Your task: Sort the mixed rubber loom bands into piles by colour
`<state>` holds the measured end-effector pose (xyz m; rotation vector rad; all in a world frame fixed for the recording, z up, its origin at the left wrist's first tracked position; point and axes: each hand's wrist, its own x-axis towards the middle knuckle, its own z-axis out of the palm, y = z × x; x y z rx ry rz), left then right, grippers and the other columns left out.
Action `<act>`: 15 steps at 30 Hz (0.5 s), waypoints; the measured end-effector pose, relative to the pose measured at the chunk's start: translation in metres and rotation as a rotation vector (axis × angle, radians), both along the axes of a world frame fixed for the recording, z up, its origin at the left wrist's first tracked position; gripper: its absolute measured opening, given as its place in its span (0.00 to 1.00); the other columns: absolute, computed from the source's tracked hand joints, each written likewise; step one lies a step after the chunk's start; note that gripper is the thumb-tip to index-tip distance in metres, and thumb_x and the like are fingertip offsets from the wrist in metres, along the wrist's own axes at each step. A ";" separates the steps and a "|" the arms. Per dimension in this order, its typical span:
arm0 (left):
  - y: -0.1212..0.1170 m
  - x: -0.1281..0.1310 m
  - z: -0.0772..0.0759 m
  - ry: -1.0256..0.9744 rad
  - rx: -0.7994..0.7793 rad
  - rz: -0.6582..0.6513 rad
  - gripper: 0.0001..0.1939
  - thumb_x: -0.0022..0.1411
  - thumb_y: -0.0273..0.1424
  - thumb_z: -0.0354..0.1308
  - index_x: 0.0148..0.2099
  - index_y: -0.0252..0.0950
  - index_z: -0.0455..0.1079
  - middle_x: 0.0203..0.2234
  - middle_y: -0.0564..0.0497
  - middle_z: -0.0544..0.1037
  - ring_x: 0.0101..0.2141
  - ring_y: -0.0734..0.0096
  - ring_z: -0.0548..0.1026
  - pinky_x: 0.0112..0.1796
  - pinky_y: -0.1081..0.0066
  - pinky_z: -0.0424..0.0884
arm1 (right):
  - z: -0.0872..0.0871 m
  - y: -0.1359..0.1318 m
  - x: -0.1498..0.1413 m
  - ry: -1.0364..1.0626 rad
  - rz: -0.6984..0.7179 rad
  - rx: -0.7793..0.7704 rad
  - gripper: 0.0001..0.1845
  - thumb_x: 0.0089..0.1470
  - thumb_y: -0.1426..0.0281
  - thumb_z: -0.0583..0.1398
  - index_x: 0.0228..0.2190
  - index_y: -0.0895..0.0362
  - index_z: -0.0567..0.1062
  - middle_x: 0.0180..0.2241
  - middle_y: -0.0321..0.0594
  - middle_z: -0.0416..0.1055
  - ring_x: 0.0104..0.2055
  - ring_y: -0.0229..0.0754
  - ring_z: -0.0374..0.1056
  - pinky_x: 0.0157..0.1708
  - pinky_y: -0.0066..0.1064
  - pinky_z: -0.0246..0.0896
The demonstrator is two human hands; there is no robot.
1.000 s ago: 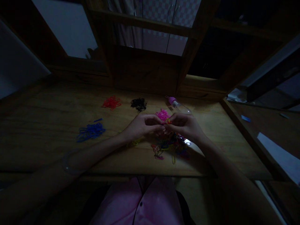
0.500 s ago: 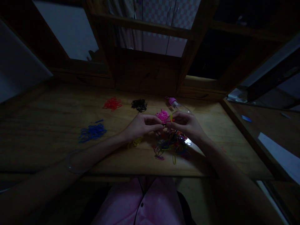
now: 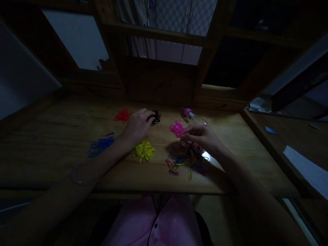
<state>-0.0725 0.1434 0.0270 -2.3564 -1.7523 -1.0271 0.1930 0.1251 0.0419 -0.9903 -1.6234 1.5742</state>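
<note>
My left hand [image 3: 139, 123] is over the pile of black rubber bands [image 3: 156, 119], thumb and fingers pinched on a black band at the pile's left side. The fingertips partly hide that pile. My right hand [image 3: 201, 136] pinches a red rubber band [image 3: 185, 132] just beside the pink pile [image 3: 176, 128]. Below the right hand lies a tangled heap of mixed-colour rubber bands [image 3: 191, 155], partly in shadow. A yellow pile [image 3: 144, 151] sits under my left wrist, a blue pile [image 3: 100, 146] left of the forearm, and a red pile [image 3: 123, 115] farther back.
A clear bottle with a pink cap [image 3: 188, 112] lies on its side behind the right hand. Wooden shelving [image 3: 159, 80] rises at the desk's back. At the right are a paper sheet [image 3: 304, 171] and a small blue item [image 3: 270, 130].
My left hand has moved away from the right hand, left and back to the black pile, uncovering the yellow pile. The right hand stays nearly in place; the yellow band at its fingers no longer shows.
</note>
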 end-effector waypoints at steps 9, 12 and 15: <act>-0.017 0.026 0.000 -0.191 -0.062 -0.349 0.13 0.64 0.37 0.59 0.47 0.37 0.75 0.41 0.48 0.77 0.42 0.66 0.75 0.45 0.67 0.70 | 0.003 0.000 0.000 -0.073 0.019 0.004 0.10 0.52 0.64 0.67 0.33 0.58 0.81 0.28 0.41 0.79 0.28 0.38 0.74 0.31 0.30 0.68; -0.027 0.037 0.001 -0.265 -0.227 -0.524 0.13 0.62 0.41 0.61 0.41 0.38 0.76 0.37 0.51 0.79 0.39 0.68 0.76 0.43 0.70 0.70 | 0.000 0.001 -0.001 -0.052 0.016 0.016 0.11 0.51 0.63 0.67 0.32 0.57 0.81 0.28 0.40 0.79 0.29 0.38 0.74 0.31 0.30 0.68; -0.033 0.043 0.001 -0.318 -0.312 -0.587 0.12 0.63 0.41 0.61 0.37 0.37 0.77 0.36 0.51 0.79 0.39 0.69 0.76 0.42 0.71 0.70 | -0.003 0.000 -0.004 -0.040 0.017 0.018 0.13 0.48 0.60 0.69 0.32 0.57 0.82 0.27 0.39 0.79 0.28 0.39 0.74 0.31 0.30 0.68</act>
